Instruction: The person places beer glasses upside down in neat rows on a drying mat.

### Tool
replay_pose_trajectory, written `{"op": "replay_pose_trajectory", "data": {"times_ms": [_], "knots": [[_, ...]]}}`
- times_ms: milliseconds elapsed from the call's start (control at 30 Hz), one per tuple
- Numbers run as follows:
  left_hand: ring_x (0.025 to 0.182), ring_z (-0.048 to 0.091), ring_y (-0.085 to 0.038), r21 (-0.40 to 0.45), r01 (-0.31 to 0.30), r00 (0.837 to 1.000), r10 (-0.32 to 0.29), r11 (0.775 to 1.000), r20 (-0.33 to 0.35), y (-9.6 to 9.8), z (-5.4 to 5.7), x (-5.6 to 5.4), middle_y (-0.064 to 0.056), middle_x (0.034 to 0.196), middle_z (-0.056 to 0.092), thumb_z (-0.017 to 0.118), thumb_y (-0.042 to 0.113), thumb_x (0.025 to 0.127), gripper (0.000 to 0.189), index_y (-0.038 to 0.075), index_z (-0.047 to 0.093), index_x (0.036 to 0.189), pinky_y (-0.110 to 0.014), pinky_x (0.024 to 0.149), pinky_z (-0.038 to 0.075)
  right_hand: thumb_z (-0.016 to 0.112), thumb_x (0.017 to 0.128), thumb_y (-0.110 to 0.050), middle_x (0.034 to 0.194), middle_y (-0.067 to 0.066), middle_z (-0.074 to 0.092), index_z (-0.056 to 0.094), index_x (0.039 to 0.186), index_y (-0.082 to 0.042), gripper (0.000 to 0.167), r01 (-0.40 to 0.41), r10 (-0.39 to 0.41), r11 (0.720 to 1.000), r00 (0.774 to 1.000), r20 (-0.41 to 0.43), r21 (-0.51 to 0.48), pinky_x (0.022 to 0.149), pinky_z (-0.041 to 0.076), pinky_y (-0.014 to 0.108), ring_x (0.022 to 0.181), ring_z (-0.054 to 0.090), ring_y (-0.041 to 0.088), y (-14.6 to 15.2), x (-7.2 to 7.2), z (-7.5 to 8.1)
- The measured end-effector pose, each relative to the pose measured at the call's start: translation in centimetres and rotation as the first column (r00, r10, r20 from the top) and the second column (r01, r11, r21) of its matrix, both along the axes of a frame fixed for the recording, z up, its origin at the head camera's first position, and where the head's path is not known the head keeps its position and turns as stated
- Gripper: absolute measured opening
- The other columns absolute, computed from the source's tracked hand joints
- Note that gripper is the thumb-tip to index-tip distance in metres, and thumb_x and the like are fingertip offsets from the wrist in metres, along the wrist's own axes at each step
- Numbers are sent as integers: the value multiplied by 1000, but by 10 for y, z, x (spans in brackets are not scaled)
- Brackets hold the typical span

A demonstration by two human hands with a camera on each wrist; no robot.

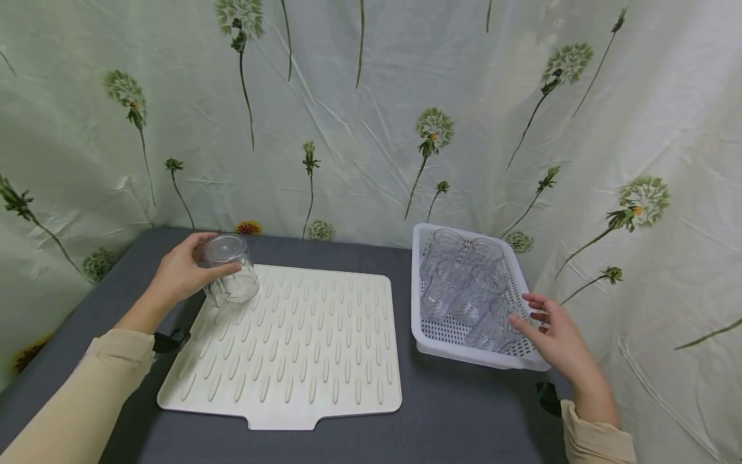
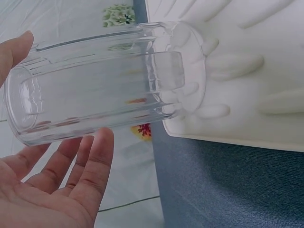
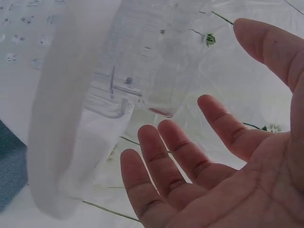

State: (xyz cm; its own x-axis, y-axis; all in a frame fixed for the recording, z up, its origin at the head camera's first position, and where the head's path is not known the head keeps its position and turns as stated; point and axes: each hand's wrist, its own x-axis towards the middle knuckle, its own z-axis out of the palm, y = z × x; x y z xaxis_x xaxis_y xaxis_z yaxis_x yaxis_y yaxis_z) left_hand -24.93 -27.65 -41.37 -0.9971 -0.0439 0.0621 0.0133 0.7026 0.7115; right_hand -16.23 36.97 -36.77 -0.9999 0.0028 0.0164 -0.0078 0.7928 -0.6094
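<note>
A clear glass mug point(image 1: 234, 277) stands upside down on the far left corner of a cream ridged draining board point(image 1: 313, 335). My left hand point(image 1: 188, 264) holds this mug near its base, thumb on the near side and fingers on the far side. In the left wrist view the mug's rim meets the ridges. To the right, a white perforated basket point(image 1: 426, 345) carries several more clear glass mugs point(image 1: 455, 277). My right hand point(image 1: 556, 332) is at the basket's right edge, fingers spread beside the nearest mug point(image 3: 161, 85), with nothing in its grasp.
A dark grey cloth point(image 1: 348, 444) covers the table under the board and basket. Behind and to the sides hangs a pale curtain point(image 1: 371, 129) printed with dandelions. The basket's raised rim point(image 3: 61, 118) stands between my right hand and the board.
</note>
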Motion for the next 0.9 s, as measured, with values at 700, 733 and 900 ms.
{"op": "replay_pose_trajectory", "data": {"times_ms": [700, 733, 900], "knots": [[132, 54, -51, -26, 15, 999, -16, 1000, -31, -3, -3, 10, -34, 149, 51, 80, 53, 95, 98, 2, 35, 164, -66, 92, 53, 77, 100, -39, 150, 39, 51, 36, 159, 9, 86, -62, 59, 996, 998, 38, 58, 103, 54, 67, 131, 57, 56, -6, -11, -8], [131, 54, -51, -24, 13, 999, -14, 1000, -36, -3, -3, 11, -34, 148, 50, 80, 53, 95, 98, 2, 35, 164, -66, 92, 53, 78, 99, -40, 150, 38, 51, 36, 159, 9, 88, -61, 58, 996, 997, 41, 59, 102, 54, 67, 131, 57, 56, -6, -12, -8], [131, 55, -52, -12, -7, 997, 6, 1000, -80, -4, -1, 21, -32, 148, 53, 81, 53, 94, 96, 5, 37, 164, -66, 90, 53, 80, 98, -41, 153, 38, 49, 35, 160, 10, 91, -58, 55, 996, 997, 46, 67, 100, 56, 64, 130, 58, 55, -4, -12, -11]]}}
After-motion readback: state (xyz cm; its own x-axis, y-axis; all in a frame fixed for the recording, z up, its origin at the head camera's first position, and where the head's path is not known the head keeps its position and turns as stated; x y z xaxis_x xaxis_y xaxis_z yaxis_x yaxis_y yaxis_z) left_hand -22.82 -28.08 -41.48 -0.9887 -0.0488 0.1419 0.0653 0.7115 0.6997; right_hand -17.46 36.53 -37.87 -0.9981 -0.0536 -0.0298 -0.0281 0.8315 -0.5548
